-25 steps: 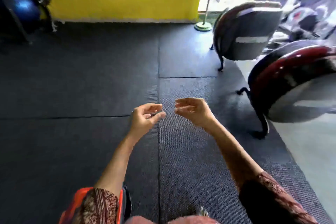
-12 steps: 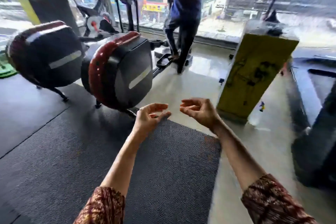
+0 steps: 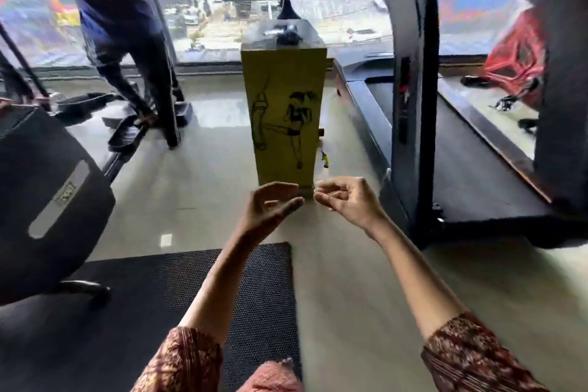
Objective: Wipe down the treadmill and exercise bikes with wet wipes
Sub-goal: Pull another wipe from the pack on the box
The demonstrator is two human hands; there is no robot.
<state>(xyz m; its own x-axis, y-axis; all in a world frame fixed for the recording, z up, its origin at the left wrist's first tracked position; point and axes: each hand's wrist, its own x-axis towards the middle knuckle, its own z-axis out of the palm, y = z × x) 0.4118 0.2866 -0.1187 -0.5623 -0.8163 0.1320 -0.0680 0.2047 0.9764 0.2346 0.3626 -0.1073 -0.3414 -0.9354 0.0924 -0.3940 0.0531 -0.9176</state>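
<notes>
My left hand (image 3: 270, 207) and my right hand (image 3: 346, 204) are raised side by side in front of me, palms turned up, fingers loosely curled, holding nothing. No wet wipe shows in either hand. A black treadmill (image 3: 451, 143) stands at the right, its upright post close to my right hand. At the left edge sits the dark housing of an exercise machine (image 3: 47, 194) with a grey stripe.
A yellow box stand (image 3: 286, 111) with a drawn figure stands straight ahead, small dark items on its top. A person in dark blue (image 3: 121, 25) stands on pedals at the back left. A black rubber mat (image 3: 159, 296) lies underfoot; glass windows line the far side.
The view has swung right: from rubber floor and a yellow wall, past two exercise machines, to the yellow stand and treadmill. Both hands kept the same raised pose.
</notes>
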